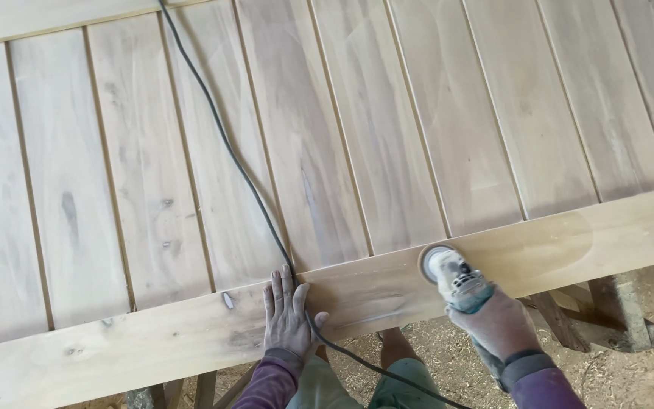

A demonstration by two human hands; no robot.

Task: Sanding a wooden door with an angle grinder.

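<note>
- Right hand [497, 322] is gripping the sander [452, 276], pressing its disc on the wooden panel [387, 288].
- Left hand [288, 314] is lying open, flat on the panel's rail, the black cord [244, 178] running just beside its fingers.

Even, soft daylight is cast throughout; shadows are faint, no glare is seen, and slight softness is noted overall.
</note>
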